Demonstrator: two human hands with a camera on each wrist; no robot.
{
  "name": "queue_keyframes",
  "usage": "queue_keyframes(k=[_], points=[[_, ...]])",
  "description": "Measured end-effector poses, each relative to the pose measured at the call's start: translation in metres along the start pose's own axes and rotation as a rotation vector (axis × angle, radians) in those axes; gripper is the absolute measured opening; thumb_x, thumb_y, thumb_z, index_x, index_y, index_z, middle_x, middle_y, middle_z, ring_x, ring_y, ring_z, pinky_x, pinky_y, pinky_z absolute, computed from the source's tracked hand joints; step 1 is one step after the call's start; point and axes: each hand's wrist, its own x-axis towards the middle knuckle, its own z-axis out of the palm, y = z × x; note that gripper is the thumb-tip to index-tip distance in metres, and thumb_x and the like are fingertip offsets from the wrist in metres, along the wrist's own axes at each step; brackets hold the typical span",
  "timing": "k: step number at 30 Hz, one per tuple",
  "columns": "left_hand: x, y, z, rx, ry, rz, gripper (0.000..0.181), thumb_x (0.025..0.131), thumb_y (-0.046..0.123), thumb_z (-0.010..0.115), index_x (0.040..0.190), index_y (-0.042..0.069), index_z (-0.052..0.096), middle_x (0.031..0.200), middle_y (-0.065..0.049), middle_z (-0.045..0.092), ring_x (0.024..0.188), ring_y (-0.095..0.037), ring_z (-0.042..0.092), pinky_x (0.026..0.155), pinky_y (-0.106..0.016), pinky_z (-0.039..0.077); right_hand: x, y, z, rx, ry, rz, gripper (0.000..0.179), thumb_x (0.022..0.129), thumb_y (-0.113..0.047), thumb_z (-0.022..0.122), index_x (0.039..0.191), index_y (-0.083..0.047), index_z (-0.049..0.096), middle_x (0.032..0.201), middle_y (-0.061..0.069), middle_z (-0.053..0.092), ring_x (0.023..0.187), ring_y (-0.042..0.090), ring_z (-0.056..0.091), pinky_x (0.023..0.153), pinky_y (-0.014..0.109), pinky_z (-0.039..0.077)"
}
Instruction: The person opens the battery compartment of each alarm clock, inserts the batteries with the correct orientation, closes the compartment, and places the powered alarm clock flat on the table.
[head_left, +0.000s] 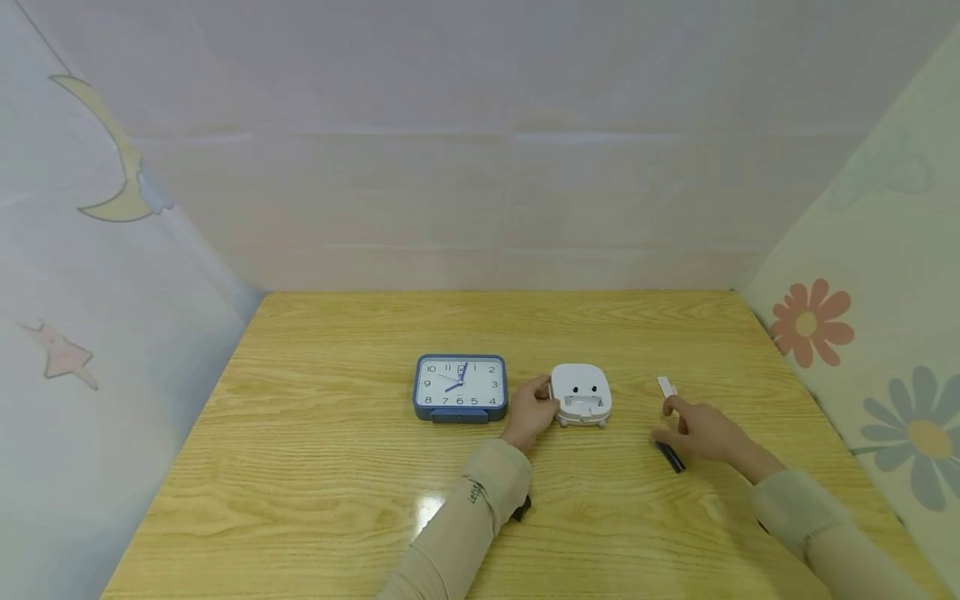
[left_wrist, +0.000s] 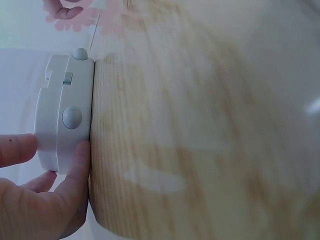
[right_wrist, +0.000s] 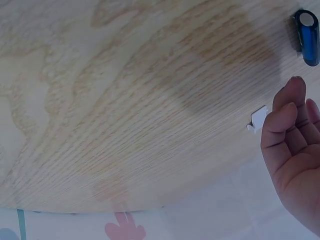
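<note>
A small white alarm clock lies with its back up, showing two black knobs and an uncovered battery compartment. Its round feet and a small switch appear in the left wrist view. My left hand grips the clock's left side between thumb and fingers. Over the table to the right, my right hand has loosely bent fingers and holds nothing visible. Just beyond its fingers lies a white battery cover. A battery, blue and dark, lies near its fingertips.
A blue-framed desk clock lies face up left of my left hand. The wood-grain table is bounded by a pale wall at the back and decorated walls at both sides.
</note>
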Motion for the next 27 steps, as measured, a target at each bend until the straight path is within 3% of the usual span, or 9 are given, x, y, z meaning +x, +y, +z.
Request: queue_keyframes(k=[9, 18, 27], points=[[-0.001, 0.002, 0.000, 0.024, 0.005, -0.002, 0.049, 0.075, -0.006, 0.060, 0.123, 0.003, 0.057, 0.088, -0.004, 0.057, 0.077, -0.011, 0.052, 0.062, -0.020, 0.044, -0.004, -0.003, 0.004, 0.010, -0.019, -0.092, 0.030, 0.083, -0.029, 0.066, 0.094, -0.005, 0.051, 0.050, -0.011, 0.039, 0.042, 0.001, 0.029, 0.041, 0.019, 0.028], [-0.002, 0.003, 0.000, 0.005, 0.001, -0.021, 0.050, 0.075, -0.006, 0.059, 0.124, 0.005, 0.057, 0.089, -0.004, 0.058, 0.077, -0.011, 0.051, 0.062, -0.019, 0.043, -0.001, -0.003, 0.012, -0.005, -0.029, -0.154, 0.015, 0.082, -0.012, 0.065, 0.089, -0.006, 0.053, 0.054, -0.011, 0.041, 0.046, 0.000, 0.032, 0.044, 0.020, 0.030], [-0.005, 0.006, -0.003, 0.031, 0.001, 0.030, 0.048, 0.075, -0.005, 0.059, 0.122, 0.001, 0.057, 0.086, -0.006, 0.058, 0.074, -0.010, 0.053, 0.061, -0.019, 0.044, 0.000, -0.006, 0.013, -0.011, -0.023, -0.167, 0.007, 0.082, -0.006, 0.063, 0.084, -0.007, 0.056, 0.056, -0.010, 0.042, 0.047, 0.000, 0.034, 0.043, 0.020, 0.032]])
